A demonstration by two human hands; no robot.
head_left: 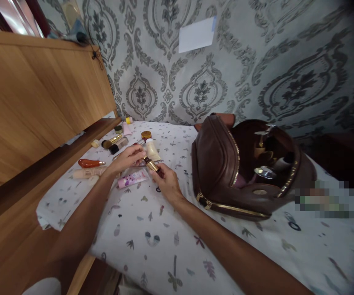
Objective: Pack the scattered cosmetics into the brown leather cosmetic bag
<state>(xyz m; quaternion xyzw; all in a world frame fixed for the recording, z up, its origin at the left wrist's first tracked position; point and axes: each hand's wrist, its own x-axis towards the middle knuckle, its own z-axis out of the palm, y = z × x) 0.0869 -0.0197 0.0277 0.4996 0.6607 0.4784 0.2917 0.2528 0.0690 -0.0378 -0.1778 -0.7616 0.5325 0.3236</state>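
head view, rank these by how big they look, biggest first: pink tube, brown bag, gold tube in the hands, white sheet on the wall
1. brown bag
2. white sheet
3. pink tube
4. gold tube, partly covered; what shows looks smallest

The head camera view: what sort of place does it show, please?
Probably a room in a home, perhaps a bedroom: it has patterned wallpaper, wooden furniture, and cosmetics spread on a printed cloth.
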